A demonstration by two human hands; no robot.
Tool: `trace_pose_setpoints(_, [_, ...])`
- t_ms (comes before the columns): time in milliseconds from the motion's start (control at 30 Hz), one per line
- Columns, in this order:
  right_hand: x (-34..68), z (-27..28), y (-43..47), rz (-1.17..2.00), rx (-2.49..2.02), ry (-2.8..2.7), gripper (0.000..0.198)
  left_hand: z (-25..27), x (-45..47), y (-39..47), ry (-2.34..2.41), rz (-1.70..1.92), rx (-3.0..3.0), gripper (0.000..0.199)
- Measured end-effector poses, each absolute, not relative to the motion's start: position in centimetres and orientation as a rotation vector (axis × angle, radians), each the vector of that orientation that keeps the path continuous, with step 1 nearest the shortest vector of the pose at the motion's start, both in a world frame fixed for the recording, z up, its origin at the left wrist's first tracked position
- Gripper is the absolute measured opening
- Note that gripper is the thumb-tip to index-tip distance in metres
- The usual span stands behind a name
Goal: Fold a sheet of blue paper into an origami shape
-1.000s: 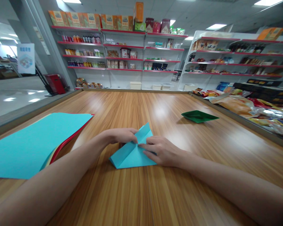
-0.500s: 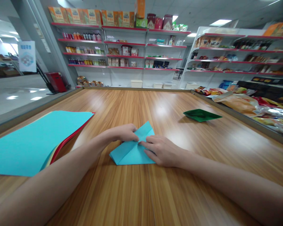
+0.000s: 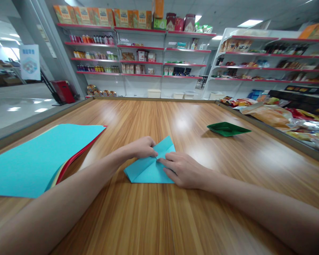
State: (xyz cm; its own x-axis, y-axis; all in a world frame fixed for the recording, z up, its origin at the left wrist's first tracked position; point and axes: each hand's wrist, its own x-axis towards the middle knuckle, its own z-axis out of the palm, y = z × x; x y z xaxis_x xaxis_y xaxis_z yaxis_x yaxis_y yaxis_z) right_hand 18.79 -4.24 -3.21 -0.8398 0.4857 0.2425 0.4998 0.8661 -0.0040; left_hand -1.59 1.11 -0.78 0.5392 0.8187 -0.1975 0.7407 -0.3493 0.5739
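Note:
A light blue sheet of paper [image 3: 149, 171], folded with creases meeting near its middle, lies on the wooden table in front of me. My left hand [image 3: 143, 147] grips its upper left edge, with the thumb on top and the other fingers mostly hidden behind. From the right, my right hand [image 3: 182, 170] is closed on the paper, its fingers bent and its index fingertip at the centre of the creases. Both hands nearly meet there. Farther right sits a dark green folded paper boat [image 3: 227, 129], touched by neither hand.
Large sheets of coloured paper [image 3: 48, 156], light blue on top with red and cream below, lie at the left. Bagged snacks [image 3: 271, 117] are heaped beyond the table's raised right edge [image 3: 268, 129]. Stocked shelves [image 3: 140, 63] stand behind the table [image 3: 138, 219].
Both hands keep almost the same hold on the blue paper. The view has shifted very slightly; nothing else visibly differs.

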Motion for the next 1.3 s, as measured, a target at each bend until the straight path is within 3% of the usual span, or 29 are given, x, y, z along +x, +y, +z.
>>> trace_pose_setpoints(200, [19.1, -3.3, -3.9, -0.145, -0.71, -2.81, 0.026, 0.2, -1.6, 0.4, 1.074, 0.118, 2.198, 0.019])
trace_pose_setpoints(333, [19.3, -3.7, -3.8, -0.122, -0.665, -2.758, 0.027, 1.0, -0.9, -0.5, 1.062, 0.023, 2.292, 0.046])
trace_pose_setpoints(433, [19.4, -4.0, -4.0, -0.084, -0.673, -2.71, 0.026, 1.2, -0.4, -0.9, 1.043, 0.009, 2.32, 0.055])
trace_pose_setpoints(600, [19.5, -4.1, -4.4, -0.031, -0.703, -2.682, 0.024, 0.9, -0.3, -1.1, 1.014, 0.024, 2.351, 0.056])
trace_pose_setpoints(900, [19.6, -4.2, -4.1, -0.093, -0.678, -2.674, 0.023, 1.6, 0.7, -2.4, 1.067, -0.11, 2.488, 0.038])
trace_pose_setpoints(1033, [20.0, -4.2, -4.1, -0.025, -0.673, -2.649, 0.022, 1.7, 1.3, -2.7, 1.082, -0.134, 2.48, 0.051])
trace_pose_setpoints(1200, [20.7, -3.8, -3.4, 0.302, -0.623, -2.559, 0.016, 1.4, 1.2, -2.5, 1.158, -0.19, 2.446, 0.06])
trace_pose_setpoints(1300, [21.1, -3.4, -2.7, 0.257, -0.769, -2.354, 0.014, 1.3, 0.8, -2.2, 1.147, -0.17, 2.455, 0.066])
